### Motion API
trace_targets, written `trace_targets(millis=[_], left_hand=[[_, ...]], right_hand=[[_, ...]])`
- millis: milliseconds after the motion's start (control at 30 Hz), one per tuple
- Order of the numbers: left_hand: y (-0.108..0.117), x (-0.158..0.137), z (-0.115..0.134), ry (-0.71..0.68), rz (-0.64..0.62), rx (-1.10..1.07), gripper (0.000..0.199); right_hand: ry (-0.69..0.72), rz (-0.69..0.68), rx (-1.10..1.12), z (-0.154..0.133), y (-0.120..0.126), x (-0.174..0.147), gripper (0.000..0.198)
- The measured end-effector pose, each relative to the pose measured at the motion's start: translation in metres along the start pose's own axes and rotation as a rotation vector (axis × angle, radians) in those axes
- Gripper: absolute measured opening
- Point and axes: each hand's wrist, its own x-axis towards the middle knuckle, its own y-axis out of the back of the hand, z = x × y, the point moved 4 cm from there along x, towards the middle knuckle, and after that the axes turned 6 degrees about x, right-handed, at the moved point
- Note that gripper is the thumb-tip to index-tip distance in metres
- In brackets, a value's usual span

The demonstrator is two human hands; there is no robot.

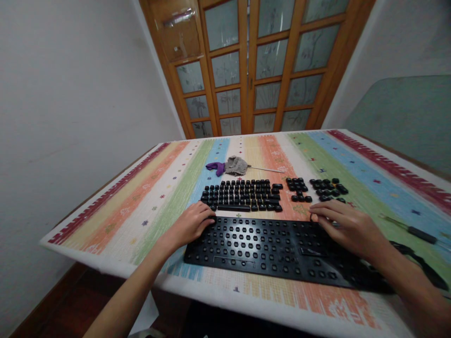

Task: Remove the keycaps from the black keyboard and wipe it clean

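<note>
A black keyboard base (pixel 246 266) with its key posts bare lies along the front of the table. My left hand (pixel 193 223) is closed at its far left corner, fingers bent together over the edge. Over the far right part of the base, my right hand (pixel 347 225) has thumb and fingertips pinched around a small dark thing, too small to name. Beyond the base, loose black keycaps (pixel 243 195) lie in rows. Smaller groups of keycaps (pixel 296 184) and number-pad keycaps (pixel 326 187) sit to the right, just past my right hand.
A grey cloth (pixel 236 165) with a purple part lies behind the keycaps, a thin metal rod (pixel 268 169) beside it. On the right are a screwdriver (pixel 421 234) and a black cable (pixel 423 263), partly behind my forearm. A striped tablecloth (pixel 151 220) covers the table.
</note>
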Motion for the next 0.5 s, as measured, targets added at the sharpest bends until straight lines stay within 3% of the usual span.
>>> trace_targets(millis=[200, 500], left_hand=[[-0.0005, 0.0015, 0.0043, -0.018, -0.048, 0.129, 0.015], [-0.0049, 0.0029, 0.0011, 0.003, -0.072, 0.108, 0.014]], right_hand=[[-0.018, -0.004, 0.000, 0.0015, -0.0014, -0.0010, 0.021], [0.007, -0.010, -0.016, 0.0010, -0.0012, -0.0009, 0.020]])
